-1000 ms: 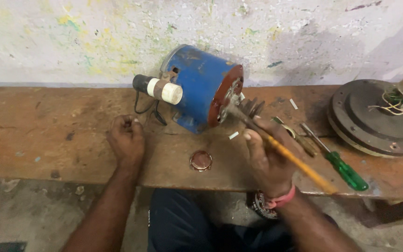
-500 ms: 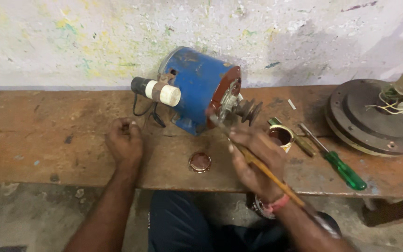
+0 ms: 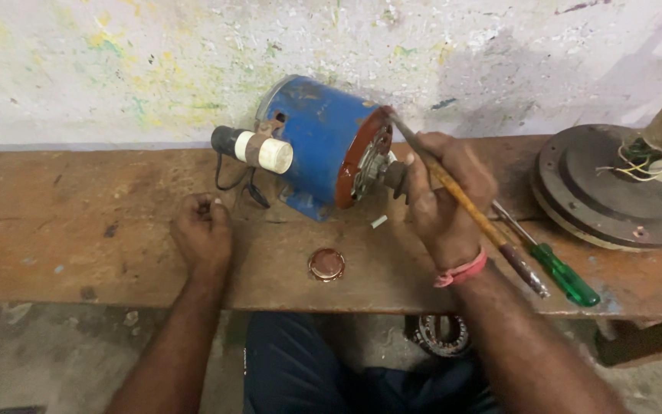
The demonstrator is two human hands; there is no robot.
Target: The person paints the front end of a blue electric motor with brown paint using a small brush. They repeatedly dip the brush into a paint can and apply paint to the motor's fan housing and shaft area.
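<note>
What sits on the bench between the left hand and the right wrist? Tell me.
In the head view, a small round copper-coloured lid lies on the wooden bench, between the left hand and the right wrist; nothing else shows there.

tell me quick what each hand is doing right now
Left hand: curled shut on the wooden bench; whether it holds anything cannot be told.
Right hand: shut on a brush, its tip at the blue motor.

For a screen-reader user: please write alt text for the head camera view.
A right hand holds a brush to the red end of a blue motor on a wooden bench. The left hand rests closed nearby.
</note>
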